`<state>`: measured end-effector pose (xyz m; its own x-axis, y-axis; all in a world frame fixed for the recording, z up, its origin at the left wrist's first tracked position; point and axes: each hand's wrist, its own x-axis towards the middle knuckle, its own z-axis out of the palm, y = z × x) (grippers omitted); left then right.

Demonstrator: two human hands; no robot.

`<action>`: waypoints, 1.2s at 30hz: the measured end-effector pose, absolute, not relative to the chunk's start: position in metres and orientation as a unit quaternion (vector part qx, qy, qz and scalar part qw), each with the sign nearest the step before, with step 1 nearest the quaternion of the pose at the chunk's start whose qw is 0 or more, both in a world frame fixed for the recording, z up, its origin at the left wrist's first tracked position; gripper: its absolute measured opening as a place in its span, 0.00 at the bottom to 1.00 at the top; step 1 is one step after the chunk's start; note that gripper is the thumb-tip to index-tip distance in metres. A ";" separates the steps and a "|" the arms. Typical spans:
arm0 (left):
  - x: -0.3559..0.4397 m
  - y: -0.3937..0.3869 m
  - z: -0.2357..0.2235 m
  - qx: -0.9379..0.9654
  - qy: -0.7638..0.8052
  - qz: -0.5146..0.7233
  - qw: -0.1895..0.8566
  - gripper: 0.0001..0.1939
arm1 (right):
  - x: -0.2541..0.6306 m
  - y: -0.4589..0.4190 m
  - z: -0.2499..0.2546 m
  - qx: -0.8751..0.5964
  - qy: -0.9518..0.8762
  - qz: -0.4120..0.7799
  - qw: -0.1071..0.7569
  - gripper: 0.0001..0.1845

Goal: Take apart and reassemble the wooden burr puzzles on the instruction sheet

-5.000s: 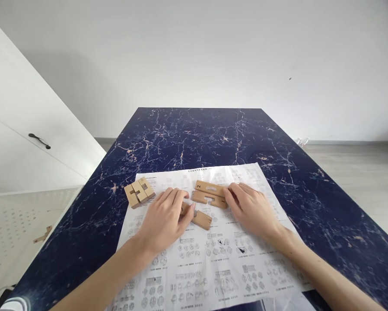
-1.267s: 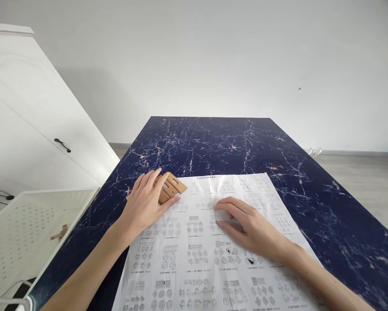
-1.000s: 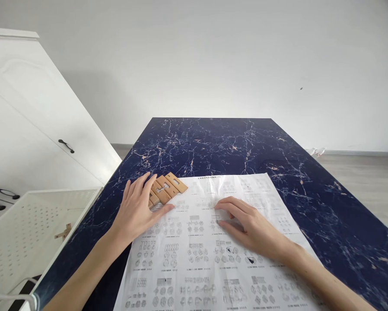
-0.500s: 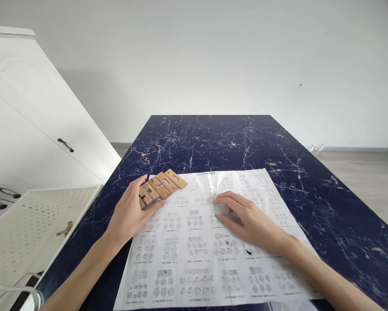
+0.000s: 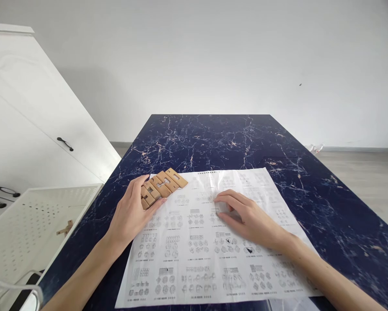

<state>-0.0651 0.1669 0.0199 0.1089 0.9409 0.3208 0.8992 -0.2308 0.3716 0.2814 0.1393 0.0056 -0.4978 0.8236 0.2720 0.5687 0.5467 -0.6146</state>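
Note:
My left hand (image 5: 129,211) grips a row of flat wooden puzzle pieces (image 5: 163,185), fingers along their far side and thumb along the near side. The pieces lie side by side at a slant over the upper left corner of a printed paper sheet (image 5: 198,259). They have cut-out slots, and dark numerals such as 2 are marked on some of them. On the middle right of the sheet rests my right hand (image 5: 246,216), its fingers bent and a gap between thumb and forefinger, with nothing in it. Rows of small assembly drawings cover the sheet.
Beneath the sheet is a dark blue marble-patterned table (image 5: 207,138). A white perforated bin (image 5: 25,229) stands to the left, with a small wooden piece (image 5: 65,228) in it. Behind it is a white cabinet (image 5: 35,108). A white cable (image 5: 12,285) runs at the lower left.
The row of wooden pieces has shifted very slightly along with my left hand. My right hand stays nearly where it was on the sheet.

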 end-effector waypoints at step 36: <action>-0.075 0.167 0.023 0.749 0.630 0.207 -0.011 0.40 | 0.283 0.138 0.006 -0.416 -0.838 0.236 0.264 0.16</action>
